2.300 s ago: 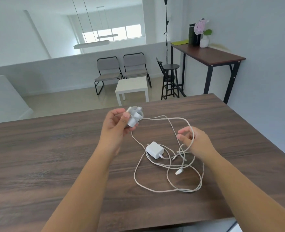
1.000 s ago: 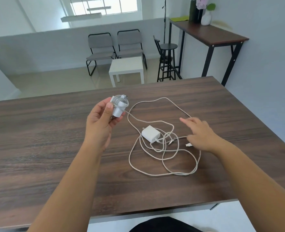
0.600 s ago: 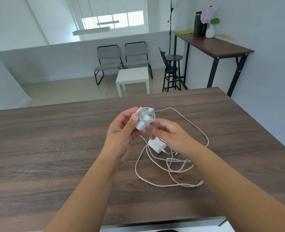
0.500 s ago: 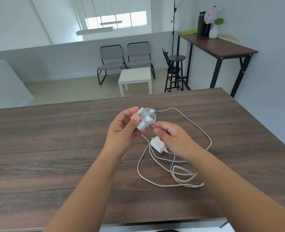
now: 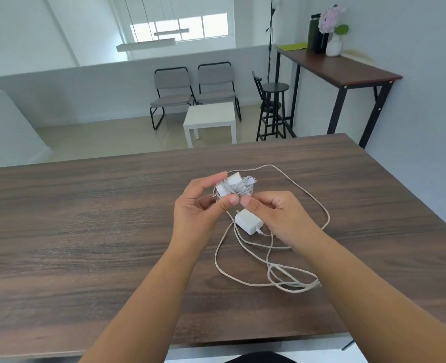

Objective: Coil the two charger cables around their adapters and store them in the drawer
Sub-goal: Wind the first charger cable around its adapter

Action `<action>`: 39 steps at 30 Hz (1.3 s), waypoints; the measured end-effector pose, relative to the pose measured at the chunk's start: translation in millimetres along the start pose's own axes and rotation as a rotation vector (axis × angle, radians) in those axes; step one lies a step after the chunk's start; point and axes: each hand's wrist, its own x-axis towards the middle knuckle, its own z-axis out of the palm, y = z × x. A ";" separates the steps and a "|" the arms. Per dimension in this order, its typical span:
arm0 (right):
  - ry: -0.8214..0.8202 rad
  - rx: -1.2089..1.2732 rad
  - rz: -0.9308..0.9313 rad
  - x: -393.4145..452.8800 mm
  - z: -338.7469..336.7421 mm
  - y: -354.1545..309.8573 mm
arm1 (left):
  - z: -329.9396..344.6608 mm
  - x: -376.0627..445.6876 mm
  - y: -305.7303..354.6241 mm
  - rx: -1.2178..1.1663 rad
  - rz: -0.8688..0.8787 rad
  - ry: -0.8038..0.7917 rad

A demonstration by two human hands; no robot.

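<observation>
Two hands meet above the middle of a dark wooden table. The left hand holds a wrapped adapter up off the surface — thumb pressed against its near side, fingers curled round the far side, so the small white block with its cable wound round it sits pinched between them. The right hand comes in just beside it, thumb and curled fingers closed at the lower right edge of the bundle; whether they pinch the cable's end or only touch the coil, I cannot tell.

Below the hands, a second adapter lies flat on the table, white, partly overlapped by the right hand's fingers. Its loose cable spreads in open loops over the wood, running out past the right wrist and gathering in a tangle of narrow loops under the right forearm — one long arc swings up behind the hands toward the far edge.

Beyond the table stand two grey chairs, a low white side table, a black stool and a tall desk carrying a white vase of flowers. No drawer shows in this view.
</observation>
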 end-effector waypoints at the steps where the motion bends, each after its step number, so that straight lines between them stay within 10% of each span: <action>1: 0.012 0.029 0.007 -0.7 -0.4 -0.2 | 2.9 -1.6 0.4 -0.034 -0.012 0.027; 9: 0.033 -0.064 -0.002 -8.0 -1.0 -6.8 | 13.7 -5.3 -2.1 -0.201 -0.084 0.104; 26: -0.283 -1.161 -0.224 -17.4 -23.9 -67.7 | -2.1 -8.7 -1.7 0.253 0.177 0.011; 32: -0.283 -0.948 -0.431 2.9 -37.3 -75.0 | -6.9 -9.9 7.9 0.279 0.161 -0.205; 39: -0.309 -0.121 -0.184 10.3 -33.4 -60.2 | -10.0 -22.2 15.2 -0.146 -0.086 -0.298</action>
